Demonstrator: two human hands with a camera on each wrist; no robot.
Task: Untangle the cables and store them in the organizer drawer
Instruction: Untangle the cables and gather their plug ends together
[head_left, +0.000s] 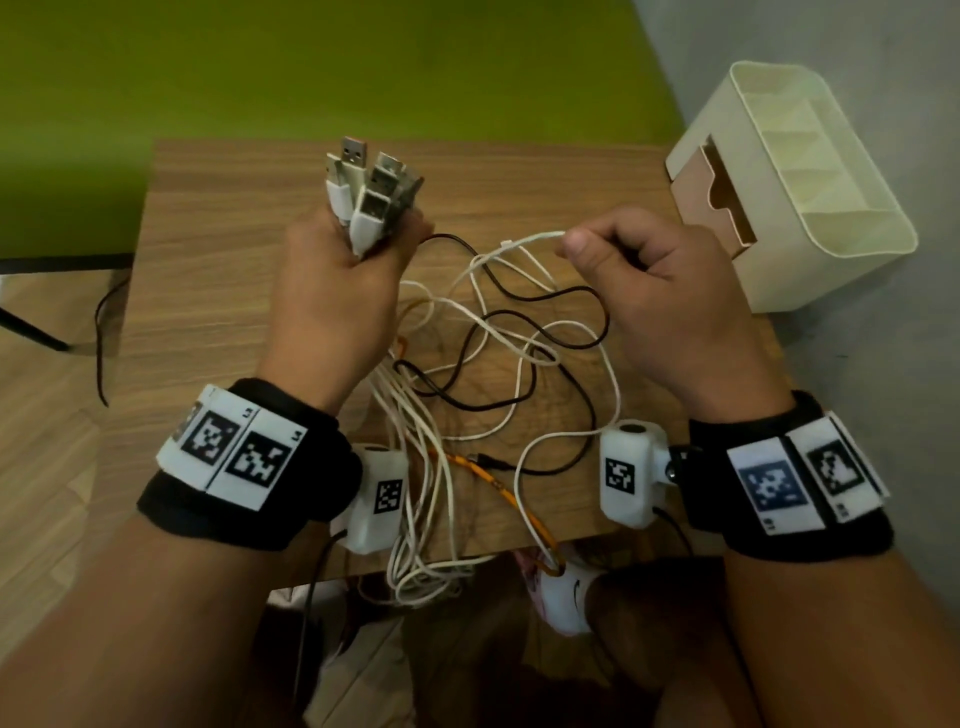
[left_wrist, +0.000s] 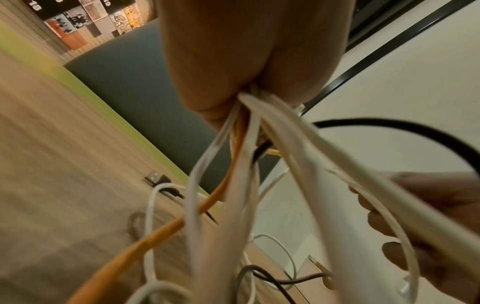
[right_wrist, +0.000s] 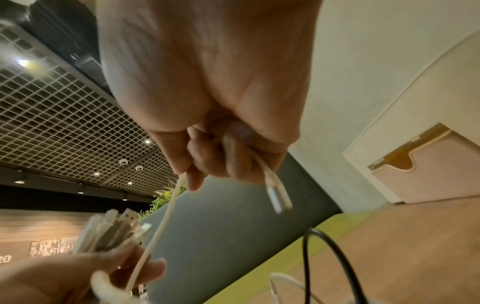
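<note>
My left hand (head_left: 337, 270) grips a bunch of cables just below their USB plugs (head_left: 363, 192), which stick up out of the fist. White, black and orange cables (head_left: 483, 364) hang from it in tangled loops over the wooden table (head_left: 218, 291). My right hand (head_left: 639, 280) pinches one white cable (head_left: 519, 244) between thumb and fingers, its small plug end (right_wrist: 278, 195) dangling below the fist. The cream organizer (head_left: 810, 197) stands at the table's right, its drawer (head_left: 727, 202) pulled partly open.
Cable loops (head_left: 426, 571) hang over the table's near edge, with the orange cable (head_left: 519, 504) among them. A black USB plug (left_wrist: 155, 176) lies on the table beyond the bunch. A green surface (head_left: 311, 67) lies beyond the table. A thin black cord (head_left: 104, 332) droops at the left edge.
</note>
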